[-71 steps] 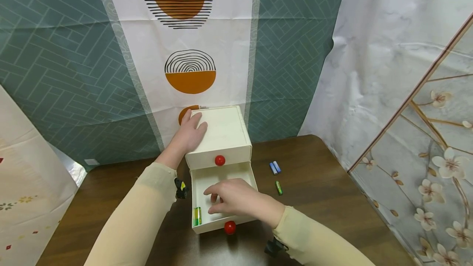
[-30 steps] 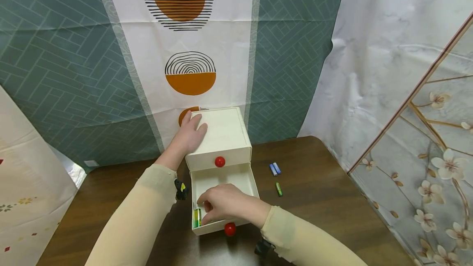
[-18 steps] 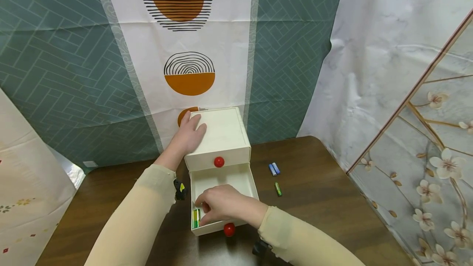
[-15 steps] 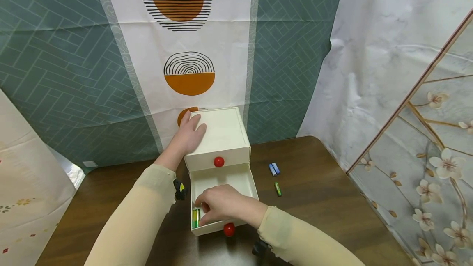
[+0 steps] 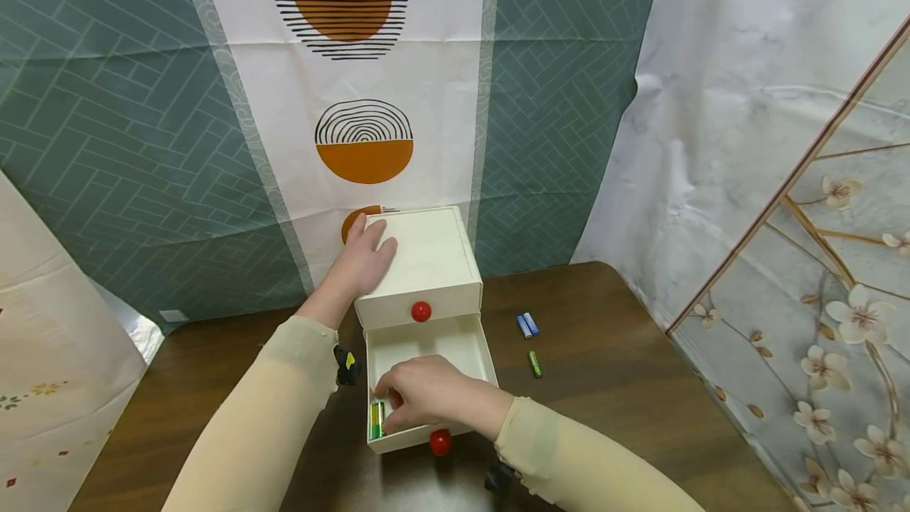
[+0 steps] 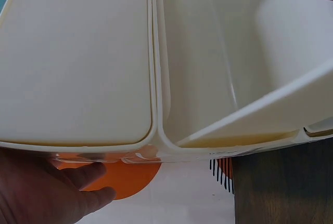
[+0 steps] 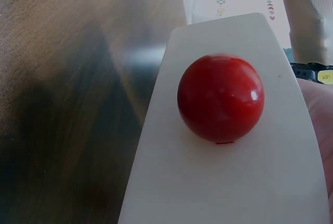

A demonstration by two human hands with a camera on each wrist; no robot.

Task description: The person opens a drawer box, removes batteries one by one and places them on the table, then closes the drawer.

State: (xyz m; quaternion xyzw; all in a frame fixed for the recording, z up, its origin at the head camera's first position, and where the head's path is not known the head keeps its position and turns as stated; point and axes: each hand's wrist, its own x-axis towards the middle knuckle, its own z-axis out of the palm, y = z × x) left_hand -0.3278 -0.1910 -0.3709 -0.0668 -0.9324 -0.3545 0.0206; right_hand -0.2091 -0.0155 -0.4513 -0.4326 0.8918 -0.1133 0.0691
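A small white drawer cabinet stands against the wall, its upper drawer closed and its lower drawer pulled out. My left hand rests on the cabinet's top left edge with fingers spread; the left wrist view shows those fingers beside the cabinet. Inside the lower drawer, two green batteries lie side by side in the front left corner. My right hand reaches in over the front wall, index finger and thumb bent about the ends of the nearer battery. Its other fingers are hidden beneath the hand.
Two blue batteries and one green battery lie on the brown table right of the cabinet. A red knob sticks out from the lower drawer's front; another red knob is on the upper drawer.
My right hand has moved left and down inside the drawer to the two green batteries, then stays still over the last half second. The left hand keeps its place on the cabinet.
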